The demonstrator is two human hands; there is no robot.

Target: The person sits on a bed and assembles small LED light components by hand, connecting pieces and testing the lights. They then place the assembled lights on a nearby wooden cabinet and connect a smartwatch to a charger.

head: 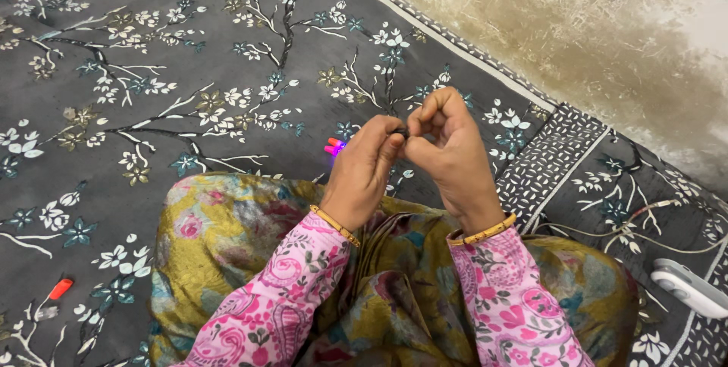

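Left hand (362,174) and right hand (447,151) meet fingertip to fingertip, fingers pinching a small dark object (400,133) between them, raised over the lap for close work; glowing pink piece (334,145) lies on the grey floral bedsheet (152,71).

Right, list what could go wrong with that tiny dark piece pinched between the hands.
1. The small dark piece is gripped only by fingertips of the left hand and right hand; it may slip.
2. If dropped, it could vanish against the busy floral sheet or in the folds of the patterned lap fabric.
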